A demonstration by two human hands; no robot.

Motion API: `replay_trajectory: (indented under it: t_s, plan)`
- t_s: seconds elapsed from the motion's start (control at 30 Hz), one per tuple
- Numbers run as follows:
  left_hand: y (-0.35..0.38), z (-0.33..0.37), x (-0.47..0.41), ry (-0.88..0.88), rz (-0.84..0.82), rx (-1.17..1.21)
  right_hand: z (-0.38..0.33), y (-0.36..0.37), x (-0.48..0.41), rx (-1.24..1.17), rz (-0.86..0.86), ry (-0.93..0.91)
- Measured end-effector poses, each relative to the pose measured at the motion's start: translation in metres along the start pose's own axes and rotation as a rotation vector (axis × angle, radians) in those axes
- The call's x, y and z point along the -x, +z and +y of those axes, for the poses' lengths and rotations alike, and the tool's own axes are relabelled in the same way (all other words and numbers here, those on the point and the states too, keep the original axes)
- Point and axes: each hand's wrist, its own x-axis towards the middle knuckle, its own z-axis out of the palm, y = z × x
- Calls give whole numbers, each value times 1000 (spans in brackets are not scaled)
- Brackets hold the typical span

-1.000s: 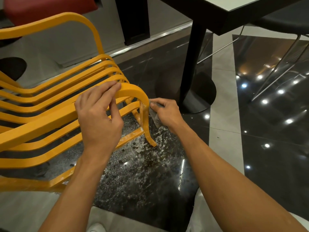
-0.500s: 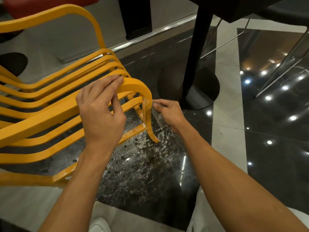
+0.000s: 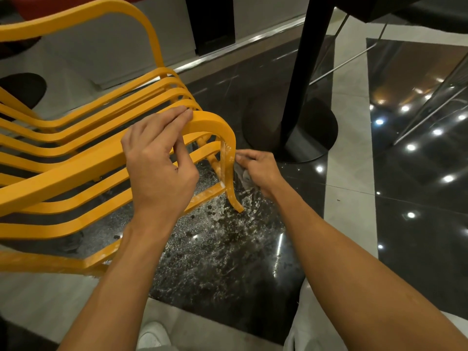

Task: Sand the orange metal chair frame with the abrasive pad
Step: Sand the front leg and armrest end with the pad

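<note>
You are partway through, and by the look of it nearer the start than the end. The orange metal chair frame [image 3: 76, 178] lies under and to the left of your left hand [image 3: 159, 171]. That hand holds the top of the frame's front bend, with the fingers laid over the bar and the thumb against its underside, to steady the chair. Your right hand [image 3: 258, 171] grips the grey abrasive pad [image 3: 244, 174] and presses it to the outer face of the front leg [image 3: 228, 173], just right of your left thumb.

What looks done: the leg beside your right hand carries pale, dull streaks, and so does the lower rail [image 3: 202, 196] that meets it below your left hand. The dark floor tile [image 3: 215, 249] under both hands is strewn with whitish dust and dark crumbs. What looks left: the slats [image 3: 63, 138] running away to the left of your left hand, and the tall armrest loop beyond it, show an even, glossy orange with no scuffing that I can make out. I judge most of the frame unsanded.

Against a second ago, your right hand and the pad sit lower on the leg, closer to its foot. Your left hand has kept its place on the bend. Your head has dipped, so less of the black worktop beyond your hands is in view.
</note>
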Motion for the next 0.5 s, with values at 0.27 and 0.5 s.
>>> replay_trajectory:
  t_s: [0.27, 0.5]
  plan:
    - [-2, 0, 1, 5, -7, 0, 57, 16, -9, 223, 49, 170]
    - [-4, -1, 0, 16, -22, 6, 33, 10, -4, 184, 42, 111]
